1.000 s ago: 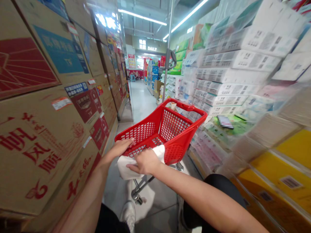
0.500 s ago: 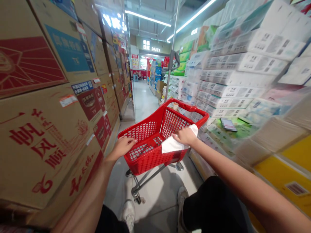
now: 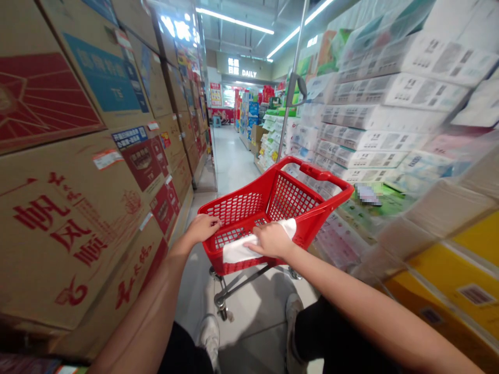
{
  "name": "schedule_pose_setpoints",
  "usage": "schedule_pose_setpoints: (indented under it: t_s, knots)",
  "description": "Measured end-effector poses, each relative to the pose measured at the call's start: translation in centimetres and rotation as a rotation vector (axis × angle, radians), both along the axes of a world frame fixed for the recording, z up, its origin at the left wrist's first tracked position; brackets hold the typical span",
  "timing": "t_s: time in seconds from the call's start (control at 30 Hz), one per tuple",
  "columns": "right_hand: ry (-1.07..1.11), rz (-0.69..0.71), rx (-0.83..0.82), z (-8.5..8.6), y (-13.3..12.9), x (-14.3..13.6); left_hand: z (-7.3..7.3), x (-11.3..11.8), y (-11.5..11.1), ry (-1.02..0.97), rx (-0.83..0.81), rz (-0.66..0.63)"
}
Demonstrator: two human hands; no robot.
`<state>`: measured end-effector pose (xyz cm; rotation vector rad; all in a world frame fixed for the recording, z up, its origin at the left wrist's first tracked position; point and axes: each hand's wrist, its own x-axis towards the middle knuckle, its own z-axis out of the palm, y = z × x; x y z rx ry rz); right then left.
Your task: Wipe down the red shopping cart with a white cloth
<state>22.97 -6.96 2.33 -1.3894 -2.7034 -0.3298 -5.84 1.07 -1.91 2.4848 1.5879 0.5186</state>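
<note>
A red shopping cart [image 3: 319, 215] stands before me on metal legs with wheels, its handle towards the right back. My left hand [image 3: 203, 228] is closed over the rim at the cart's left front corner. A white cloth [image 3: 237, 251] lies over the near rim and hangs down its outer side. My right hand [image 3: 270, 240] presses and grips this cloth against the rim, fingers bent over the top edge. The basket's mesh floor shows between my hands.
Stacked cardboard boxes [image 3: 74, 208] line the left side. Wrapped white packs [image 3: 421, 98] rise on the right, above yellow packages [image 3: 460, 275]. A metal pole [image 3: 292, 83] stands behind the cart. My shoes are on the tiled floor [image 3: 253, 332] below.
My right hand has slid left along the near rim with the cloth, closer to my left hand. The cart has shifted slightly to the right, and my left hand with it.
</note>
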Motion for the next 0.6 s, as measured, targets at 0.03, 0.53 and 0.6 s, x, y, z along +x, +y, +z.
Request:
schedule_pose_setpoints:
  t_s: [0.03,0.53,0.6]
  knots:
    - [-0.040,-0.031,-0.009,0.5,0.4,1.5,0.0,0.0,0.2,0.015,-0.006,-0.012]
    - [-0.108,-0.263,0.099,1.5,1.9,7.6,2.6,6.4,-6.3,0.029,-0.081,-0.125]
    - [-0.094,-0.268,0.097,1.1,1.8,6.4,2.8,8.0,-7.2,0.088,-0.127,-0.161]
